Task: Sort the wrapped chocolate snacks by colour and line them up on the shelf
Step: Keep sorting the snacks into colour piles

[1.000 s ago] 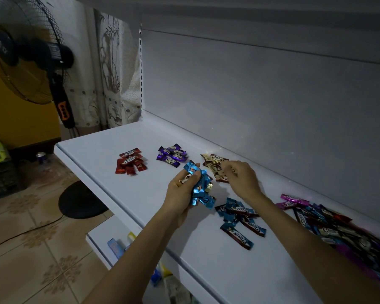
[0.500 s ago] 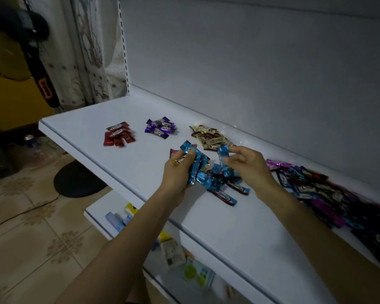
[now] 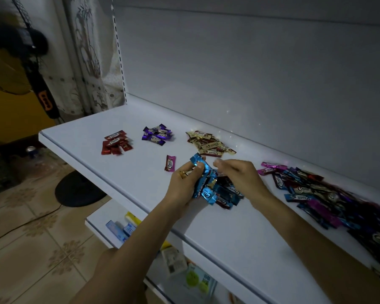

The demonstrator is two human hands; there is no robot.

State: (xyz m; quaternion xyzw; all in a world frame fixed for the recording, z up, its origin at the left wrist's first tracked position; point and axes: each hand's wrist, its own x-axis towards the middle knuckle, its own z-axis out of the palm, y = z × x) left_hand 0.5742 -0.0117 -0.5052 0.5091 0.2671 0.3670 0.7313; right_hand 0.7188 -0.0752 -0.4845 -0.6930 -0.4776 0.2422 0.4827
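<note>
Gathering the blue snacks at the middle of the shelf, I'm gripping a bunch in the left hand while the right hand is hovering curled beside it, hold unclear; next, I judge, laying them in line beside the gold pile.

The shelf lies bare along its front edge. Further back, the red pile, purple pile and cream pile sit in a row with gaps between. A pink snack lies just beside the left hand, which grips blue snacks mid-shelf. The mixed heap crowds the right end; the back panel closes the rear.
</note>
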